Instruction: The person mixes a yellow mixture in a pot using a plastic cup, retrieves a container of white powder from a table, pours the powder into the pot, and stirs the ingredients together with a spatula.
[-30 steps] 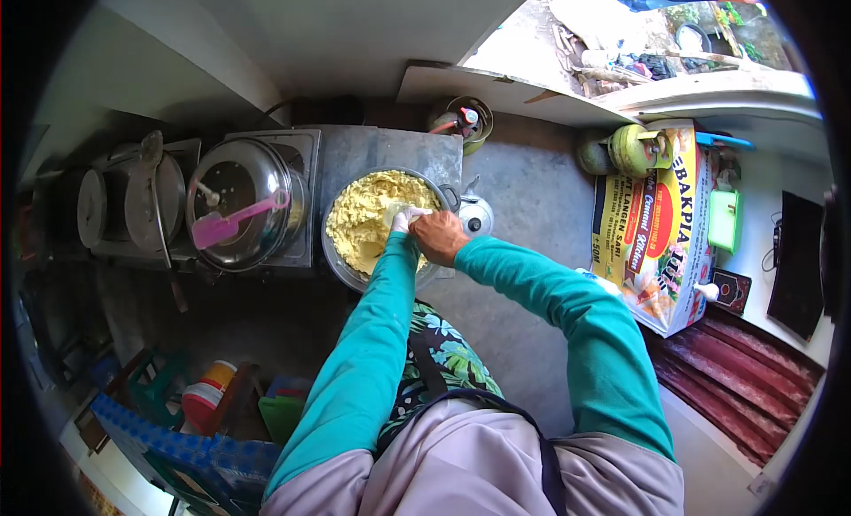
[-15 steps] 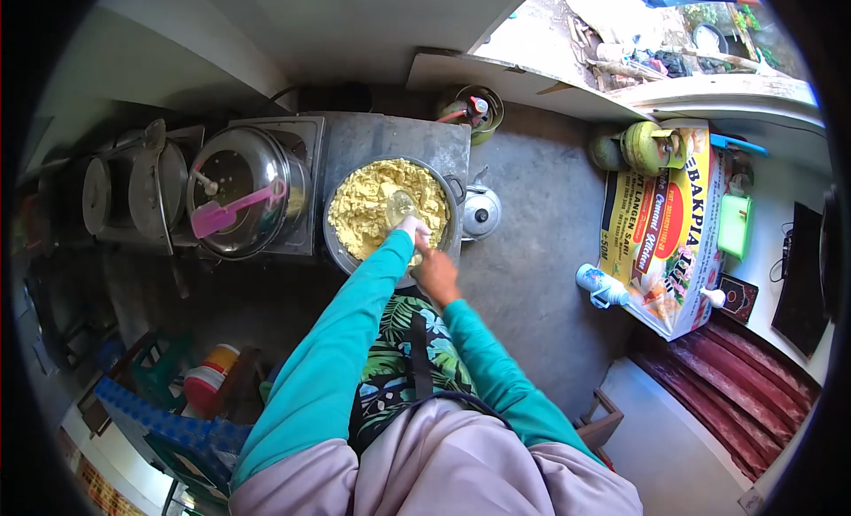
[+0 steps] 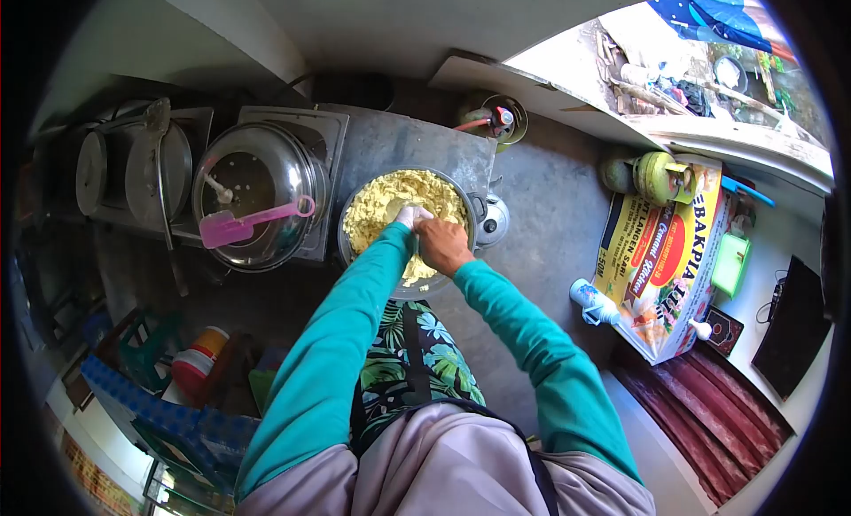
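Grey concrete forms the worktop (image 3: 417,130), with walls rising behind it and daylight coming through an opening at the upper right. Near its front edge sits a wide metal pot (image 3: 464,197) with a dark side handle, filled with crumbly, pale-yellow mash (image 3: 368,216) that is heaped unevenly inside the rim.

Both arms, in teal sleeves, reach forward over the pot. Pale and apparently gloved, the left hand (image 3: 409,216) is at the middle of the mash, next to something clear and whitish that is too small to identify; whether its fingers grasp that is impossible to tell. The bare right hand (image 3: 443,243) has its fingers curled against the left hand, above the right part of the mash; I cannot tell whether it grips anything besides.

Just beside the pot's handle is a silver kettle (image 3: 493,222) with a black knob. To the left, a lidded steel pot (image 3: 266,152) stands on a stove (image 3: 332,144), with a pink spatula (image 3: 232,230) lying across its lid. Farther left lies a long-handled ladle (image 3: 158,117). Well apart on the right, a green gas cylinder (image 3: 658,177) stands beside a printed BAKPIA banner (image 3: 634,223), and a light-blue jug (image 3: 590,300) is near the banner's lower edge.
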`<control>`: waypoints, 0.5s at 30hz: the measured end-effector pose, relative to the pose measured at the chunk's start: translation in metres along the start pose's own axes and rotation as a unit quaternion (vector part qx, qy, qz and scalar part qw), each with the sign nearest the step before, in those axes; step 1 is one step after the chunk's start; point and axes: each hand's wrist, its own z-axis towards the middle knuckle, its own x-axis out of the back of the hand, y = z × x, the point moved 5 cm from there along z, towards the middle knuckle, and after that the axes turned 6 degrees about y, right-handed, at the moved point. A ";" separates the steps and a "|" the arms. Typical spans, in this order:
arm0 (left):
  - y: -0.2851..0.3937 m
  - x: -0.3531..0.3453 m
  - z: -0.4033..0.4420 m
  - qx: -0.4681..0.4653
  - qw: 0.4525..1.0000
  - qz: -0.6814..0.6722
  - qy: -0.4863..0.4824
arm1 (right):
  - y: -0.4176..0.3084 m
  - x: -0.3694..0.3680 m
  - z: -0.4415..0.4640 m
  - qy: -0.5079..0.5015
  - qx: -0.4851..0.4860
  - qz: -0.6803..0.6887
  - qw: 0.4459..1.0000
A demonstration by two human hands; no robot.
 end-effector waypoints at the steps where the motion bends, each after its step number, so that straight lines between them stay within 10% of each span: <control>1: -0.011 0.005 0.017 0.020 0.999 0.045 0.002 | 0.003 -0.009 -0.008 0.001 -0.004 0.002 1.000; 6: -0.031 0.010 0.000 0.086 0.949 0.302 0.032 | 0.009 -0.062 -0.069 0.100 -0.193 0.169 0.961; 9: -0.037 0.009 0.009 -0.081 0.945 0.317 -0.017 | 0.006 -0.041 -0.077 0.112 -0.146 0.128 0.975; 11: -0.047 -0.007 -0.022 -0.014 0.997 -0.039 -0.068 | -0.008 0.008 -0.086 0.102 -0.057 0.003 0.993; 15: 0.001 -0.020 -0.113 -0.044 0.967 -0.242 -0.065 | -0.041 0.048 -0.060 0.102 0.159 -0.047 0.981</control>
